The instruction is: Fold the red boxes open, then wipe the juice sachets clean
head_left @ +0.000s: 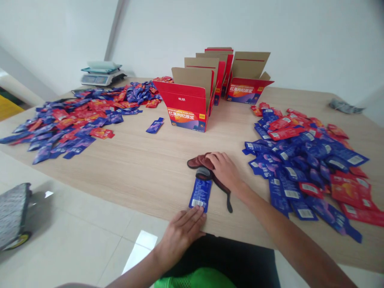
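A blue sachet (199,195) with white print and a barcode lies near the table's front edge. My left hand (187,228) rests on its lower end, fingers stretched out flat and side by side. Over the sachet's upper end lies a brown, soft-looking piece with black edging (196,161), with a grey rounded part and a thin dark strap trailing to the right. The fingers of my right hand (223,168) are bent and closed on the right side of this brown piece. Its exact kind is unclear, and my fingertips are partly hidden.
Red and blue sachets are heaped at the right (300,160) and the left (72,124). One blue sachet (155,125) lies alone. Open red boxes (187,116) stand in the middle. A scale (100,78) sits at the back left, a grey cloth (345,107) at the back right.
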`<move>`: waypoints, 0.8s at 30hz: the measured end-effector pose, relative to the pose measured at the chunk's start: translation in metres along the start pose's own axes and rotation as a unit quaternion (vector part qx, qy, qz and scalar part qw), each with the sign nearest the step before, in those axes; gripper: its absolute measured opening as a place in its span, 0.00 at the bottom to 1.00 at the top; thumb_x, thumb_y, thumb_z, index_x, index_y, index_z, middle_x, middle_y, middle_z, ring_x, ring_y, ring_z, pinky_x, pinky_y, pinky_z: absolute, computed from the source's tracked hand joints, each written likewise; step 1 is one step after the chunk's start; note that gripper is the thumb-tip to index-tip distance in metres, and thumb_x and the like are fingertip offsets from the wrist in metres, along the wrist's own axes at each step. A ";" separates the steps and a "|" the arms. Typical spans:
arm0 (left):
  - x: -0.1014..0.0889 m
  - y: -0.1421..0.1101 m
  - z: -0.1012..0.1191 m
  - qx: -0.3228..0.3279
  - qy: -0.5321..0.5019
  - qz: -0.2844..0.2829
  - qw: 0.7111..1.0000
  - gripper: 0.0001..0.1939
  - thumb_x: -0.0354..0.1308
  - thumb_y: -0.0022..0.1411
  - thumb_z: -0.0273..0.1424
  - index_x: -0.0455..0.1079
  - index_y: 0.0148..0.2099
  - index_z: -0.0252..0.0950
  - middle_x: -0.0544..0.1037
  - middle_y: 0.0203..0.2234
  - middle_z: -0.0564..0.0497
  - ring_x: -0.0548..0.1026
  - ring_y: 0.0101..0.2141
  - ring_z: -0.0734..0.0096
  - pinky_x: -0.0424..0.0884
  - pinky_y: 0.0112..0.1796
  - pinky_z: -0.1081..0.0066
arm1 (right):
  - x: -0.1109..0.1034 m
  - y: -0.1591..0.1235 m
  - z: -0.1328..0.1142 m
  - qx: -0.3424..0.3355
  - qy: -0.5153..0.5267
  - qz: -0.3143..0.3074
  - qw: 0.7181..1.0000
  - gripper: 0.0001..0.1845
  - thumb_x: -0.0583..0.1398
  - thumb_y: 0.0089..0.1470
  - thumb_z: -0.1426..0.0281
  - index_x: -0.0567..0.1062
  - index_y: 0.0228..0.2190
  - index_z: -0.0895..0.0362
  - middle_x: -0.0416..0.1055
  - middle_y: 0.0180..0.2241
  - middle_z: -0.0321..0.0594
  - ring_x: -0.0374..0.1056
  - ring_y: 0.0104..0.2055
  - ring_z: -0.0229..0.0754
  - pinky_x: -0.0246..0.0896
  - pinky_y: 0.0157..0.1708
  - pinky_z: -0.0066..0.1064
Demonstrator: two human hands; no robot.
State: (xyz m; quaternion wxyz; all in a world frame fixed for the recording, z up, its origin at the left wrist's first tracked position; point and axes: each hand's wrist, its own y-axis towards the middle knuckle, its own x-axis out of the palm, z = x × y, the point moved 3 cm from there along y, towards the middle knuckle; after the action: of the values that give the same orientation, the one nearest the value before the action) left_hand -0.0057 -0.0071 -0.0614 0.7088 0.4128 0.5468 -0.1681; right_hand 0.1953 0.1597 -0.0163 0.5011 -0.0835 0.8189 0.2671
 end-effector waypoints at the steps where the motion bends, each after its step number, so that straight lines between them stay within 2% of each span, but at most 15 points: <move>1: 0.000 0.000 0.000 -0.003 0.000 0.003 1.000 0.22 0.46 0.81 0.39 0.70 0.65 0.34 0.76 0.61 0.46 0.76 0.60 0.61 0.74 0.56 0.63 | -0.008 -0.001 -0.005 0.010 0.016 0.037 0.999 0.18 0.56 0.65 0.76 0.69 0.56 0.54 0.72 0.54 0.50 0.66 0.54 0.56 0.65 0.57 0.51; 3: 0.002 -0.001 0.001 -0.006 -0.001 0.003 1.000 0.21 0.47 0.81 0.39 0.69 0.66 0.34 0.77 0.60 0.44 0.76 0.60 0.61 0.74 0.55 0.62 | -0.017 -0.013 -0.024 0.001 0.070 0.076 0.995 0.18 0.57 0.67 0.73 0.67 0.57 0.54 0.71 0.55 0.50 0.66 0.56 0.55 0.64 0.59 0.51; 4: 0.003 -0.002 0.001 -0.008 -0.005 0.004 1.000 0.21 0.48 0.81 0.38 0.70 0.65 0.34 0.80 0.57 0.44 0.78 0.57 0.60 0.75 0.54 0.62 | -0.018 -0.022 -0.036 -0.024 0.098 0.058 0.993 0.18 0.58 0.66 0.72 0.67 0.56 0.53 0.71 0.55 0.49 0.67 0.56 0.54 0.65 0.59 0.50; 7: 0.006 -0.005 0.002 -0.026 -0.029 0.009 0.999 0.19 0.48 0.80 0.38 0.75 0.59 0.35 0.86 0.41 0.45 0.85 0.41 0.63 0.78 0.46 0.64 | -0.002 -0.053 -0.067 -0.112 0.135 -0.081 0.981 0.17 0.60 0.64 0.75 0.69 0.53 0.51 0.74 0.51 0.43 0.69 0.52 0.50 0.68 0.55 0.45; 9: 0.006 -0.005 0.002 -0.033 -0.038 0.007 0.999 0.19 0.47 0.81 0.37 0.75 0.59 0.35 0.86 0.39 0.46 0.85 0.39 0.63 0.78 0.46 0.63 | 0.011 -0.063 -0.068 -0.117 0.131 -0.128 0.976 0.16 0.61 0.63 0.76 0.71 0.51 0.51 0.75 0.50 0.41 0.69 0.51 0.49 0.68 0.55 0.44; 13: 0.004 -0.003 0.002 -0.004 -0.012 -0.006 1.000 0.21 0.47 0.81 0.36 0.69 0.66 0.32 0.78 0.59 0.43 0.78 0.58 0.59 0.75 0.54 0.61 | 0.026 -0.040 -0.034 -0.087 0.083 -0.102 0.987 0.16 0.59 0.65 0.77 0.70 0.52 0.53 0.74 0.51 0.43 0.68 0.54 0.50 0.65 0.58 0.46; 16: 0.003 -0.002 0.002 -0.001 -0.010 -0.006 1.000 0.21 0.48 0.80 0.36 0.68 0.67 0.31 0.76 0.61 0.43 0.76 0.60 0.60 0.75 0.54 0.61 | 0.022 -0.007 -0.005 -0.073 0.011 -0.087 0.994 0.16 0.56 0.66 0.78 0.71 0.53 0.55 0.75 0.51 0.47 0.68 0.52 0.52 0.67 0.56 0.47; 18: 0.003 -0.002 0.002 -0.006 -0.019 -0.005 1.000 0.21 0.50 0.80 0.36 0.68 0.67 0.32 0.76 0.61 0.42 0.76 0.60 0.60 0.76 0.55 0.61 | 0.011 0.009 0.006 -0.048 -0.028 -0.053 0.997 0.16 0.56 0.66 0.78 0.71 0.53 0.56 0.74 0.51 0.49 0.68 0.52 0.55 0.67 0.54 0.49; 20: 0.004 -0.002 0.002 -0.014 -0.027 -0.003 1.000 0.22 0.52 0.79 0.37 0.68 0.67 0.32 0.76 0.61 0.42 0.76 0.61 0.60 0.75 0.56 0.60 | -0.006 0.013 0.004 -0.023 -0.020 0.019 0.999 0.15 0.57 0.67 0.75 0.70 0.54 0.56 0.74 0.52 0.51 0.68 0.53 0.56 0.67 0.55 0.50; 22: 0.005 -0.003 0.002 -0.022 -0.030 0.001 0.999 0.22 0.51 0.79 0.37 0.68 0.67 0.32 0.76 0.61 0.41 0.75 0.61 0.60 0.74 0.57 0.60 | -0.019 0.003 -0.011 -0.016 0.041 0.091 0.995 0.15 0.59 0.68 0.71 0.68 0.55 0.55 0.73 0.53 0.50 0.69 0.54 0.54 0.67 0.56 0.50; 23: 0.005 -0.004 0.003 -0.025 -0.031 0.003 0.999 0.21 0.50 0.80 0.37 0.69 0.66 0.31 0.77 0.60 0.41 0.76 0.60 0.60 0.74 0.57 0.60 | -0.021 -0.007 -0.021 -0.027 0.079 0.098 0.992 0.16 0.60 0.67 0.70 0.67 0.55 0.54 0.73 0.52 0.49 0.69 0.54 0.53 0.67 0.56 0.49; 24: 0.006 -0.005 0.003 -0.029 -0.034 0.007 0.999 0.21 0.49 0.80 0.37 0.70 0.65 0.31 0.80 0.57 0.41 0.79 0.57 0.60 0.75 0.55 0.60 | -0.020 -0.019 -0.033 -0.050 0.114 0.076 0.989 0.17 0.61 0.66 0.70 0.67 0.55 0.53 0.73 0.52 0.47 0.69 0.54 0.52 0.68 0.56 0.48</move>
State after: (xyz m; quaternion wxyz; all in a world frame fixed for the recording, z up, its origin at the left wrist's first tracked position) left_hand -0.0051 -0.0108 -0.0688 0.7397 0.3903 0.5239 -0.1614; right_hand 0.1869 0.1240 0.0064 0.3783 -0.0760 0.8603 0.3332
